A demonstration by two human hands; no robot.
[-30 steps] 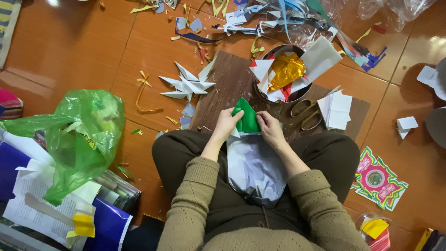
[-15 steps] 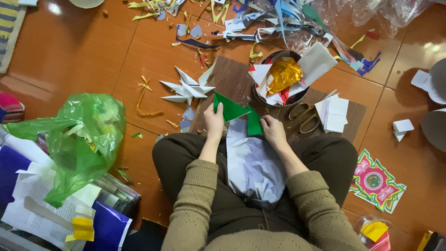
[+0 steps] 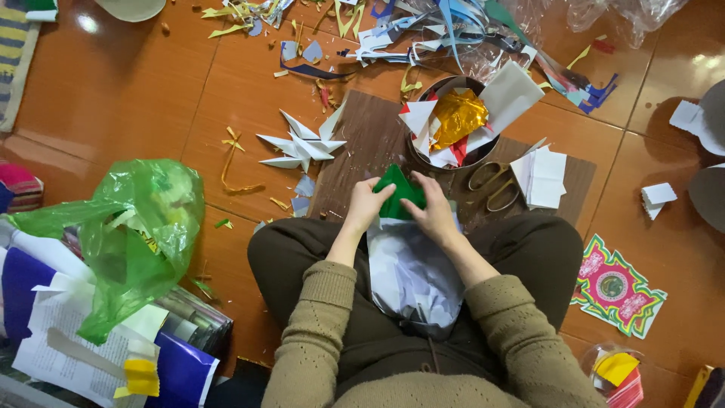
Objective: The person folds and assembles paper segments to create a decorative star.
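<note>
Green folded paper [image 3: 399, 190], thin, light, easily creased; pinched at its lower edges by fingers of left hand [image 3: 368, 205] and right hand [image 3: 434, 211].

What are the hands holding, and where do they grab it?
Both hands hold a folded green paper: the left hand pinches its left lower edge, the right hand its right lower edge.
</note>
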